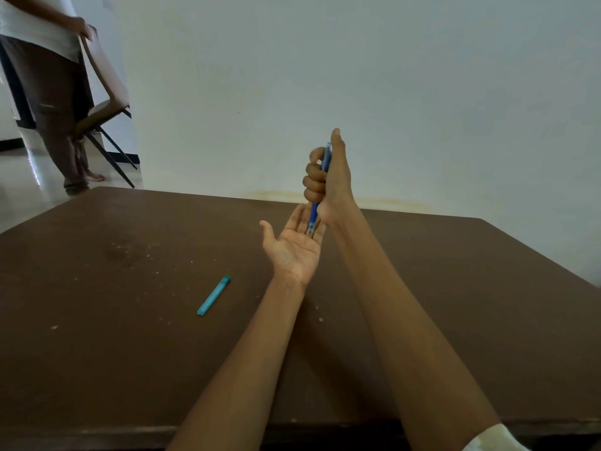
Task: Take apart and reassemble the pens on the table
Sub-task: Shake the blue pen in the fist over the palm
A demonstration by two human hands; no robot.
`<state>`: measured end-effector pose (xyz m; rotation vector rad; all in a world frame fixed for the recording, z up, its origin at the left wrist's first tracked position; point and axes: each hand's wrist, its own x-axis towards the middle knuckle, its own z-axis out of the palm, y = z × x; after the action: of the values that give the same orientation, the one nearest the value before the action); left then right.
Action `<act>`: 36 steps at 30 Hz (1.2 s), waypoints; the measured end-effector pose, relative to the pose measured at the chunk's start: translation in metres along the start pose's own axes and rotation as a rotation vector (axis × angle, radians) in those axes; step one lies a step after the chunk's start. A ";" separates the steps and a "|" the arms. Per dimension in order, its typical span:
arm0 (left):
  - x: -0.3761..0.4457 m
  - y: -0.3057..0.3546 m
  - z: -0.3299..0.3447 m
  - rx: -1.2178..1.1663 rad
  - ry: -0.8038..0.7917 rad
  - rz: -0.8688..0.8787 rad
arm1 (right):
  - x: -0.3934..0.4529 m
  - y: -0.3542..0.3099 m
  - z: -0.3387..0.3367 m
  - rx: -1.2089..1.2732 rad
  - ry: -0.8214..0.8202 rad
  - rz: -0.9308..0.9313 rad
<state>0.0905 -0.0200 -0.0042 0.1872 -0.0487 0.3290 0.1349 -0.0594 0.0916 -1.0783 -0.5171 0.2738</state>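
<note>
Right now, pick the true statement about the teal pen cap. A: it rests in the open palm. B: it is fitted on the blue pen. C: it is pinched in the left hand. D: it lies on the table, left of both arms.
D: the teal pen cap lies alone on the brown table, apart from both hands.

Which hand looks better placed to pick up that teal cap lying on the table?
Left, probably. The left hand is open, palm up, holding nothing, and is nearer the teal cap. The right hand is raised, its grip wrapped around the blue pen.
</note>
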 end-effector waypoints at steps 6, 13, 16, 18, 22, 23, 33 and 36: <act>0.001 0.001 0.000 0.000 0.003 -0.008 | 0.001 -0.002 -0.003 0.059 0.063 -0.020; 0.006 0.001 -0.004 0.001 -0.013 -0.008 | 0.004 0.001 -0.003 0.070 0.037 -0.024; 0.007 0.001 -0.005 0.007 -0.009 -0.012 | 0.004 0.001 -0.002 0.072 0.036 -0.025; 0.007 0.001 -0.005 0.009 -0.008 -0.014 | 0.004 0.002 -0.002 0.072 0.033 -0.021; 0.008 0.001 -0.006 0.016 -0.002 -0.024 | 0.005 0.002 -0.002 0.071 0.029 -0.008; 0.008 0.001 -0.006 0.017 -0.001 -0.026 | 0.005 0.002 -0.002 0.070 0.028 -0.004; 0.004 0.002 -0.001 0.025 0.009 -0.026 | 0.005 0.002 -0.003 0.086 0.021 0.005; 0.004 0.002 -0.001 0.024 0.009 -0.023 | 0.005 0.003 -0.005 0.081 0.010 0.010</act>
<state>0.0935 -0.0173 -0.0041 0.2098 -0.0340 0.3071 0.1418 -0.0595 0.0885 -1.0035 -0.4880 0.2955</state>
